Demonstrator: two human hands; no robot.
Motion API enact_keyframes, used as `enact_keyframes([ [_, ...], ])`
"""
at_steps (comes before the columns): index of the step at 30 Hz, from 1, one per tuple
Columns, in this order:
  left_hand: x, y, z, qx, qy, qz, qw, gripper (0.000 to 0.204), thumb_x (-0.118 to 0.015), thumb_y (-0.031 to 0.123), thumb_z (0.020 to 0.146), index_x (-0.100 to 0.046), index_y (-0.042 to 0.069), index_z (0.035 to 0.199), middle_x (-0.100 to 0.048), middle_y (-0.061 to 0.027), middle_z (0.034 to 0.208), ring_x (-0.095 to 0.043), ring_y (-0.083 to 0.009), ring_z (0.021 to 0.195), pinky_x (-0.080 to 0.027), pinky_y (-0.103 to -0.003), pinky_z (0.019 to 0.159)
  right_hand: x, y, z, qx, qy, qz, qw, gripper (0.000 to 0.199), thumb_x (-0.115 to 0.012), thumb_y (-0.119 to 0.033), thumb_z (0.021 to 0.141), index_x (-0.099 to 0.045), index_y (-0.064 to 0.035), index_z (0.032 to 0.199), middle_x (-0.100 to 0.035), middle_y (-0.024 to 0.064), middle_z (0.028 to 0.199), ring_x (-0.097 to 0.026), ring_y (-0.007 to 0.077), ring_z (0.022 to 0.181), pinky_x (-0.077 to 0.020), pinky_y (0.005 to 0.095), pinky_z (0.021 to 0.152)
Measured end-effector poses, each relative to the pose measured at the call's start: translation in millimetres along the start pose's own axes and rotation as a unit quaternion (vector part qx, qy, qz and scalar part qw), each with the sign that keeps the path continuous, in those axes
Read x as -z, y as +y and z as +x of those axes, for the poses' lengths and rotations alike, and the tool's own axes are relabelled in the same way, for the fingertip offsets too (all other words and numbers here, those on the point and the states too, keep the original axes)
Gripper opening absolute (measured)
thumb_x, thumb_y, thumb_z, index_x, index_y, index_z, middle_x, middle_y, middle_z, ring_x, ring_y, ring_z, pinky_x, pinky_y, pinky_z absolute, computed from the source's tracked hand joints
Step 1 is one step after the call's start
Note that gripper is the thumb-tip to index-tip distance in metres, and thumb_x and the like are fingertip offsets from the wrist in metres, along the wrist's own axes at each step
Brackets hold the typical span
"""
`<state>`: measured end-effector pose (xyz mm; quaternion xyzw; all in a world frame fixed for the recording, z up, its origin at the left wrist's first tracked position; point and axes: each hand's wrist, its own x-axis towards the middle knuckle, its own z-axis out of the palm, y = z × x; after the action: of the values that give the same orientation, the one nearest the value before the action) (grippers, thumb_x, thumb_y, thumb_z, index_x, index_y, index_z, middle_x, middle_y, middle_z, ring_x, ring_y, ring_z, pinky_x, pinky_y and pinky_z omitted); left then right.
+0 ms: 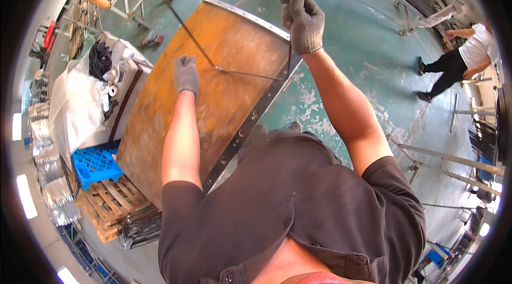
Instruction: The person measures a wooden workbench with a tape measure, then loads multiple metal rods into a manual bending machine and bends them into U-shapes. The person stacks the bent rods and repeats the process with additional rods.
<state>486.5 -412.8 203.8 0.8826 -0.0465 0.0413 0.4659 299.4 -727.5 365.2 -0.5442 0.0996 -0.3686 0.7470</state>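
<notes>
A thin dark bent metal rod frame (249, 74) reaches over the rust-brown table top (229, 33). Its long sides run off the upper edge of the picture, and one corner sits at the table's right edge. My right hand (305, 23), in a grey knit glove, is wrapped round the frame's upright right side beyond that edge. My left hand (186, 75), gloved alike, is curled closed above the table's middle. It is just beside the frame's left side, apart from it, and no object shows in its fingers. A dark steel strip with holes (248, 124) lines the near right edge.
A light metal strip (245, 15) borders the table's far edge. To the left are plastic-covered goods (77, 108), a blue plastic crate (96, 167) and wooden pallets (112, 201). Another person (472, 55) walks at the right. Wheeled racks stand at the back.
</notes>
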Motion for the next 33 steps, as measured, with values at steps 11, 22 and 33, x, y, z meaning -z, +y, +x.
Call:
enact_keyframes([
  [11, -27, 47, 0, -0.065, -0.036, -0.173, 0.982, 0.026, -0.079, 0.018, 0.096, -0.069, 0.002, 0.114, -0.070, -0.0038, 0.102, -0.065, -0.0158, 0.096, -0.053, -0.032, 0.090, 45, -99, -1, 0.010, -0.033, -0.009, 0.999, 0.037, -0.059, -0.033, 0.112, -0.068, 0.0033, 0.110, -0.052, 0.0017, 0.070, -0.042, 0.0086, 0.058, -0.0323, 0.0262, 0.053],
  [22, -143, 221, -124, -0.057, -0.423, -0.344, 0.836, 0.016, -0.052, 0.005, 0.109, -0.064, 0.000, 0.118, -0.069, -0.0080, 0.103, -0.067, -0.0177, 0.094, -0.057, -0.035, 0.091, 235, -184, -71, 0.056, 0.182, -0.058, 0.980, 0.044, -0.063, -0.042, 0.109, -0.066, 0.0015, 0.100, -0.048, -0.0017, 0.064, -0.040, 0.0064, 0.054, -0.0300, 0.0243, 0.049],
  [33, -390, 374, -241, -0.011, -0.464, -0.357, 0.811, 0.010, -0.057, 0.014, 0.111, -0.063, 0.005, 0.111, -0.063, -0.0030, 0.083, -0.059, -0.0158, 0.071, -0.056, -0.032, 0.071, 437, -284, -93, 0.105, 0.290, -0.225, 0.924, 0.021, -0.069, -0.008, 0.100, -0.070, -0.0053, 0.121, -0.062, -0.0024, 0.085, -0.056, 0.0089, 0.078, -0.0513, 0.0284, 0.071],
])
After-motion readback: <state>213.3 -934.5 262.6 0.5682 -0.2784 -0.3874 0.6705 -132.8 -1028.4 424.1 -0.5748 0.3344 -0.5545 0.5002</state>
